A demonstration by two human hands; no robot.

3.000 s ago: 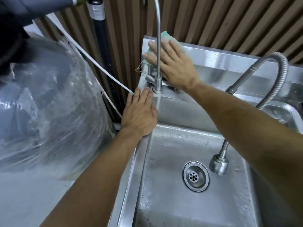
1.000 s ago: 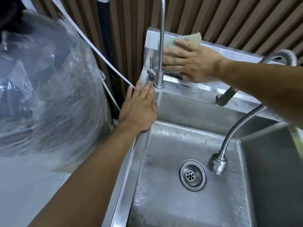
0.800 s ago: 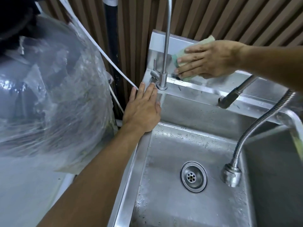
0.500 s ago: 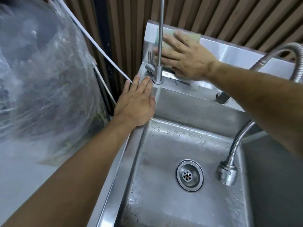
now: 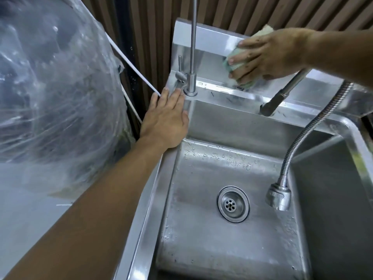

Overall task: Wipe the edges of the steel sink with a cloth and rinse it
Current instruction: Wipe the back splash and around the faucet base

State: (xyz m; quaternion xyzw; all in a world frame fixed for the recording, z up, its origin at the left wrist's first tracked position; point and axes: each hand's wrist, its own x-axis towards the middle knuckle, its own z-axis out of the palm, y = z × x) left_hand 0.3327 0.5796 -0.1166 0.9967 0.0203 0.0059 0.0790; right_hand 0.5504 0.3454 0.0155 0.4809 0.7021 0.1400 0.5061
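— How should the wiping go from here?

— Judging by the grime streaks on the ledge, keep the cloth (image 5: 240, 63) flat on the steel sink (image 5: 232, 142) backsplash, just right of the thin tap (image 5: 191, 57), and work along with firm, overlapping strokes.

— And the fingers?

— The right hand (image 5: 268, 55) has its fingers (image 5: 240, 60) nearly straight, spread over the cloth and pressing it to the steel. The left hand (image 5: 166, 124) lies flat, fingers extended, on the sink's rim at the tap's base, holding nothing.

— Rinsing?

— Not yet, I'd say; the hose sprayer (image 5: 278, 197) hangs idle, right of the drain (image 5: 233, 204).
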